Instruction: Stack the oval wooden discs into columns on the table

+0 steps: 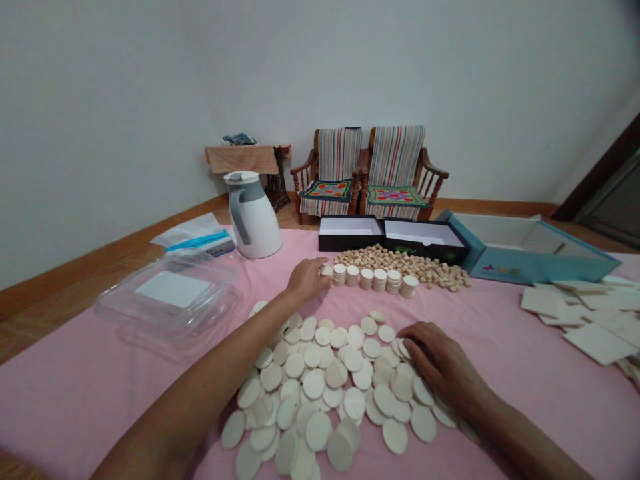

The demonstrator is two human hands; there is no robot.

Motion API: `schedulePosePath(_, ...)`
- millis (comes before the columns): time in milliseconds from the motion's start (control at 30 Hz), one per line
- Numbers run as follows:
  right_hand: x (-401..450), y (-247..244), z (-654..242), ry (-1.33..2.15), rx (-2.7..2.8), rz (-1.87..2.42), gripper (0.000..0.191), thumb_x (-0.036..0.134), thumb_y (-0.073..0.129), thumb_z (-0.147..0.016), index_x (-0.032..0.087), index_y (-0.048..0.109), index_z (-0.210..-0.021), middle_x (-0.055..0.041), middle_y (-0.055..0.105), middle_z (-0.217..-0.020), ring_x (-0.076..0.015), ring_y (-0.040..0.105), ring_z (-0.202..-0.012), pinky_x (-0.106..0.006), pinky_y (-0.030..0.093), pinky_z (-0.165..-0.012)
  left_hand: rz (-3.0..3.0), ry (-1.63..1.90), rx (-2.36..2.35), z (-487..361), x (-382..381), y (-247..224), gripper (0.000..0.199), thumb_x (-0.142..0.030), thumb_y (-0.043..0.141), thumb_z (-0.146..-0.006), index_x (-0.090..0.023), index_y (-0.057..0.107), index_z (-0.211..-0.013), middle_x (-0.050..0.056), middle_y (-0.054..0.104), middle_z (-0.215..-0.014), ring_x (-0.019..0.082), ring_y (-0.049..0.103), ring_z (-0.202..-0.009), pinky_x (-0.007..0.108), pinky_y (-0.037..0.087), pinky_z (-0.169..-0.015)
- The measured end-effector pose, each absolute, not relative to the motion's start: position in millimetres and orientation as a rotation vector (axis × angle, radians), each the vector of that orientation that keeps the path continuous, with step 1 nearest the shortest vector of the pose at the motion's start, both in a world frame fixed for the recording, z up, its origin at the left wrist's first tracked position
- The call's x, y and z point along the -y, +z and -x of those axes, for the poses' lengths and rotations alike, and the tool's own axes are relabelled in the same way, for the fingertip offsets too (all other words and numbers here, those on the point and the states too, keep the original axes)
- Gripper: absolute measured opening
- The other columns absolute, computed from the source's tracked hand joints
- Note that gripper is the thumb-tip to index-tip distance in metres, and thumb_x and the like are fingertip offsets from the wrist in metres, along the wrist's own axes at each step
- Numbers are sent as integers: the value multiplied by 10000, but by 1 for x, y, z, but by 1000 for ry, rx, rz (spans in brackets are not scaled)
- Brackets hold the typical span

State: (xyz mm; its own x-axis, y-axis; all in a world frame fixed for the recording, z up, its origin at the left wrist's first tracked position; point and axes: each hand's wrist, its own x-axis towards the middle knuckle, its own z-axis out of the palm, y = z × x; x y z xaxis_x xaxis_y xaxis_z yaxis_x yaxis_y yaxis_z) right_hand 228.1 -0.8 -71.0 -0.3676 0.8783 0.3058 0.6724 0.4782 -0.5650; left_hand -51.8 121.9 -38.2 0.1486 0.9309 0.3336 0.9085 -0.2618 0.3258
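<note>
My left hand (309, 279) reaches to the left end of a row of short disc stacks (367, 278), its fingers closed around a small stack of wooden discs (327, 272). Nearer to me, many loose round wooden discs (314, 385) lie spread and overlapping on the pink cloth (190, 377). My right hand (434, 353) rests at the right side of this pile, fingers bent over a few discs; its thumb and fingertips are at their edges. Behind the row lies a heap of small wooden beads (400, 262).
Clear plastic containers (173, 293), a tissue pack (200, 241) and a white jug (255, 220) stand left. Two black boxes (350, 241) and a blue box (530, 257) are at the back. Square wooden pieces (600, 341) lie right. Two chairs (340, 167) stand beyond.
</note>
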Motion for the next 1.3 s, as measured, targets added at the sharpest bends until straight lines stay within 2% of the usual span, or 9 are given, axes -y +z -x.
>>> schedulePosePath(133,0,-71,-228,444,2148,1263,228,286,404,-912,199,614,-930,-76,642,-893,-198,579,-829,-354,484,-755,-2371,814,-1834,49,-105,-26,468,-228,618,-762,-134,566,-1217,114,621,-1190,238,561,-1064,343,428,-926)
schedulePosePath(300,-2,-74,-230,427,2146,1218,254,277,406,-906,200,636,-978,-82,651,-925,-199,587,-865,-353,487,-779,-2476,682,-1485,42,-48,-22,169,-242,573,-823,-201,686,-942,43,702,-1003,198,606,-970,313,449,-897)
schedulePosePath(400,-1,-73,-230,436,2156,1210,267,273,395,-911,191,643,-964,-87,650,-926,-200,584,-874,-353,482,-785,-2528,542,-1312,38,-12,-29,164,-258,556,-837,-213,682,-930,56,703,-958,214,609,-946,345,447,-884)
schedulePosePath(467,0,-71,-229,442,2159,1213,277,277,384,-918,182,642,-950,-90,649,-925,-198,582,-871,-353,477,-791,-2562,508,-1276,37,5,-34,175,-263,557,-839,-216,671,-963,67,690,-1003,226,598,-983,363,439,-893)
schedulePosePath(633,-1,-69,-230,405,2126,1219,275,288,402,-911,176,645,-974,-86,651,-928,-200,584,-878,-348,470,-799,-2579,595,-1314,40,23,-40,232,-265,549,-852,-216,631,-1064,76,647,-1129,233,559,-1066,393,417,-935)
schedulePosePath(800,-3,-65,-231,322,2059,1234,260,289,427,-896,180,651,-969,-86,654,-945,-207,584,-907,-358,468,-812,-2589,664,-1296,45,27,-40,210,-267,556,-853,-205,635,-1037,81,660,-1089,225,570,-1054,399,413,-946)
schedulePosePath(1000,-23,-57,-215,375,2155,1260,308,235,441,-882,157,625,-1116,-102,631,-987,-173,602,-815,-317,481,-755,-2605,678,-1247,47,26,-44,200,-278,528,-875,-192,636,-1020,88,670,-1060,222,593,-993,398,437,-894)
schedulePosePath(1100,-40,-58,-203,371,2236,1275,338,211,440,-880,136,607,-1165,-118,624,-997,-189,592,-868,-325,463,-789,-2616,722,-1223,48,27,-45,192,-259,529,-872,-186,638,-1012,90,672,-1042,219,593,-981,397,447,-884)
schedulePosePath(1300,-56,-65,-189,498,2307,1260,234,144,498,-809,146,667,-972,-94,624,-920,-197,559,-890,-307,435,-790,-2631,826,-1208,49,29,-45,171,-214,551,-850,-175,632,-995,78,672,-995,220,582,-977,410,457,-884)
